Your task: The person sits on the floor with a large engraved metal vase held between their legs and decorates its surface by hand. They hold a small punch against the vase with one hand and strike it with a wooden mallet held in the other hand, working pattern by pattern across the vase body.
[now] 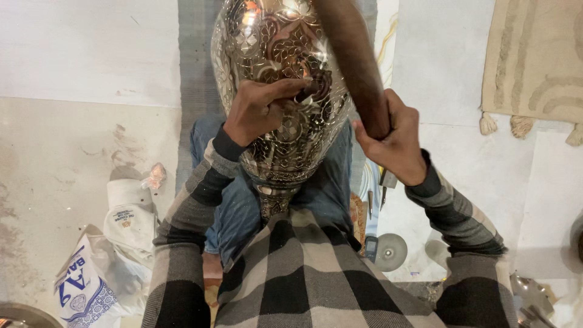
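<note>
The person sat on the floor [73, 158] in a grey and black checked sweater [316, 273] and blue jeans [237, 206], and a large engraved metal vase [276, 67] lay across the lap, its narrow neck toward the body and its wide belly pointing away. Just below the vase's neck, the sweater hid the lap.

The left hand [258, 109] lay on the vase's belly, fingers pressed together, pinching a small dark tool [305, 92] against the flowered engraving. Right of the vase, the right hand [395, 143] was closed around a thick brown wooden stick [352, 61], which slanted up across the vase's right flank and covered part of the pattern.

Left of the vase and lower, a white printed bag [85, 285] and a white cloth bundle [130, 212] lay crumpled on the floor; what they held could not be told. Right of the vase's neck, small pointed metal tools [371, 203] and a round grey disc [392, 252] rested on the floor. Far to the right of the vase, a beige fringed rug [534, 61] lay flat.
</note>
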Available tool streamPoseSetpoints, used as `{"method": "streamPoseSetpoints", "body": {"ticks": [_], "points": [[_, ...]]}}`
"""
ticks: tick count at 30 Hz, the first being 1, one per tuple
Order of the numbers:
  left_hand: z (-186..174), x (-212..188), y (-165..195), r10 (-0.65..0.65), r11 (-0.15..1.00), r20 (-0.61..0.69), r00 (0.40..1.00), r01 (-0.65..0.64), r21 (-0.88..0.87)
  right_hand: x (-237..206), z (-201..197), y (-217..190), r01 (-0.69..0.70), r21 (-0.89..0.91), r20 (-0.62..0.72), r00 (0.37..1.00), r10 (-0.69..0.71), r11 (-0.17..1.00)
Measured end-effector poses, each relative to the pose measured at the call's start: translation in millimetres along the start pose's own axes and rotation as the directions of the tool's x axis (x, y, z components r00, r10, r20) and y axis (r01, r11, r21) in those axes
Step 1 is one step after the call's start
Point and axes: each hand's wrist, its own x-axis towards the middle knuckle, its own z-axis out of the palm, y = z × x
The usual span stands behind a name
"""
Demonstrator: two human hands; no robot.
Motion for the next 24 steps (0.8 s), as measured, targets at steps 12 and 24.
{"method": "streamPoseSetpoints", "body": {"ticks": [12,24], "points": [[-3,7,5,0.024,0.999,0.01,1.0,-0.025,0.036,1,1,3,0.04,-0.189,0.071,0.997,-0.027,0.981],[-10,11,13,0.02,1.0,0.019,1.0,-0.02,-0.022,3,-6,9,0.135,-0.2,0.07,0.99,-0.123,0.97]]}}
